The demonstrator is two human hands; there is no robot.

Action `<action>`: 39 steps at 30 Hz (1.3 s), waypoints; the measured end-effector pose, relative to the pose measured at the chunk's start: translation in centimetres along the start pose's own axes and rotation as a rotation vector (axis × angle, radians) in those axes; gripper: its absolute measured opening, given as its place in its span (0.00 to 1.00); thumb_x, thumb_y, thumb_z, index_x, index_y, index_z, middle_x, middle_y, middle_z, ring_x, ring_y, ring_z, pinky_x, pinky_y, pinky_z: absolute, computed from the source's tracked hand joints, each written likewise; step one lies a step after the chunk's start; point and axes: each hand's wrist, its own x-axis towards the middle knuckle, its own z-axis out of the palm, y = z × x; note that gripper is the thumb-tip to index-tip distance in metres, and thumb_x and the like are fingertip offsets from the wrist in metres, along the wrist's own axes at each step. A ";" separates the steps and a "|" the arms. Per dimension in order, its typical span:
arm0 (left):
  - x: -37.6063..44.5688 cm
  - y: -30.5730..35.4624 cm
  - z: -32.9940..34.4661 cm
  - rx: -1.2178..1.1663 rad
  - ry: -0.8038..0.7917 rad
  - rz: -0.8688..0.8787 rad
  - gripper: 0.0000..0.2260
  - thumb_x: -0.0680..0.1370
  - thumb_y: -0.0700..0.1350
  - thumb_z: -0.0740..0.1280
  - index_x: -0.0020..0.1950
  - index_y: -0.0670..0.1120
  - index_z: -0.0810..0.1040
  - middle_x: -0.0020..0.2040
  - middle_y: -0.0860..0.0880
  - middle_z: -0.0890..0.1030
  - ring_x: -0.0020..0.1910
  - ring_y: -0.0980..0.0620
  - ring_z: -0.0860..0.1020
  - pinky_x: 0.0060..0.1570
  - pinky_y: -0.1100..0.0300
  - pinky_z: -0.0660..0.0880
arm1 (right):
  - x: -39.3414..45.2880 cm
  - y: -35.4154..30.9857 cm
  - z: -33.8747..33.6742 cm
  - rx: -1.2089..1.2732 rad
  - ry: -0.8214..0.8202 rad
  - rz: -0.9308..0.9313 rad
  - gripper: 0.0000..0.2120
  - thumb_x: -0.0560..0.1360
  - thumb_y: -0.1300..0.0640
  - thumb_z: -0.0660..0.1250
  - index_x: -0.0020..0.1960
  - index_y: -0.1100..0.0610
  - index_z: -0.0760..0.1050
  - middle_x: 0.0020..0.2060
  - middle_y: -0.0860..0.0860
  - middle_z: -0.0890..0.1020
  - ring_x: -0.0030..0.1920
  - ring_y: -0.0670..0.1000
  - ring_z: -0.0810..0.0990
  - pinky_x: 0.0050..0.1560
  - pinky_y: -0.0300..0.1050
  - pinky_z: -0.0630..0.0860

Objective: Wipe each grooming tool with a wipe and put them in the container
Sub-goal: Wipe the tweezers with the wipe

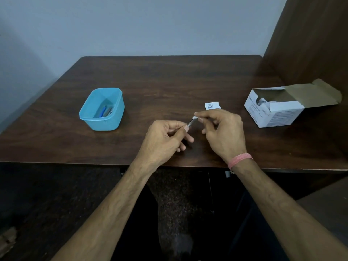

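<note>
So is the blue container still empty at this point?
No, the blue container already holds a few tools, one with a blue handle, lying on its bottom.

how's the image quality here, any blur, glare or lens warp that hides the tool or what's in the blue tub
Head view: dim, soft light, no harsh glare; wide-angle warp bows the table edges. The thin tool between the left hand and right hand is small and soft, its type unclear. The wipe reads as a white blob. Items in the blue container are indistinct.

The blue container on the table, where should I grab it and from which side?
Grip the blue container by its lipped rim, coming from above at the right wall; it stands upright and open, with bare table on that side.
</note>
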 end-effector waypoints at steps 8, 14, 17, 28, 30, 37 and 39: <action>0.0 -0.1 0.1 -0.011 0.015 0.001 0.09 0.89 0.44 0.68 0.56 0.49 0.89 0.44 0.50 0.91 0.33 0.55 0.83 0.37 0.61 0.81 | 0.2 -0.1 -0.2 0.049 -0.006 0.049 0.08 0.78 0.57 0.80 0.52 0.44 0.91 0.35 0.28 0.84 0.30 0.43 0.81 0.40 0.42 0.80; -0.4 -0.1 0.0 -0.025 0.022 0.021 0.10 0.89 0.43 0.67 0.57 0.48 0.89 0.44 0.49 0.91 0.32 0.56 0.83 0.35 0.62 0.80 | -0.3 -0.9 -0.3 -0.026 -0.096 -0.093 0.09 0.78 0.60 0.79 0.54 0.48 0.91 0.30 0.22 0.75 0.29 0.40 0.76 0.35 0.28 0.66; -0.5 -0.3 0.2 -0.030 0.047 0.029 0.09 0.89 0.44 0.68 0.57 0.49 0.89 0.44 0.50 0.91 0.34 0.54 0.85 0.36 0.62 0.80 | 0.1 -0.4 -0.2 0.002 -0.005 0.001 0.08 0.78 0.59 0.80 0.53 0.47 0.91 0.27 0.24 0.74 0.29 0.40 0.76 0.37 0.28 0.67; -0.4 -0.4 0.2 -0.075 0.060 0.018 0.08 0.89 0.44 0.69 0.55 0.48 0.89 0.43 0.48 0.91 0.34 0.53 0.84 0.35 0.62 0.80 | -0.2 -0.4 -0.2 -0.022 0.032 -0.071 0.10 0.77 0.60 0.80 0.54 0.47 0.91 0.30 0.24 0.76 0.32 0.35 0.77 0.42 0.27 0.71; -0.3 -0.5 0.4 -0.084 0.059 0.019 0.08 0.89 0.44 0.69 0.55 0.48 0.89 0.43 0.48 0.91 0.34 0.53 0.84 0.35 0.61 0.80 | -0.4 -0.4 -0.3 -0.040 0.042 -0.118 0.10 0.78 0.60 0.79 0.56 0.47 0.91 0.38 0.29 0.83 0.38 0.36 0.82 0.48 0.39 0.82; -0.5 -0.5 0.3 -0.084 0.067 0.029 0.08 0.89 0.44 0.69 0.57 0.48 0.89 0.43 0.49 0.91 0.34 0.54 0.85 0.35 0.61 0.80 | 0.0 -0.1 0.1 -0.061 0.100 -0.160 0.09 0.81 0.60 0.77 0.57 0.50 0.91 0.52 0.43 0.90 0.49 0.45 0.88 0.53 0.53 0.85; -0.5 -0.5 0.3 -0.076 0.068 0.025 0.08 0.89 0.44 0.69 0.56 0.48 0.89 0.43 0.49 0.91 0.35 0.54 0.85 0.36 0.61 0.81 | -0.1 -0.1 0.0 -0.046 0.084 -0.146 0.09 0.80 0.60 0.78 0.57 0.50 0.91 0.52 0.43 0.90 0.49 0.44 0.88 0.54 0.52 0.85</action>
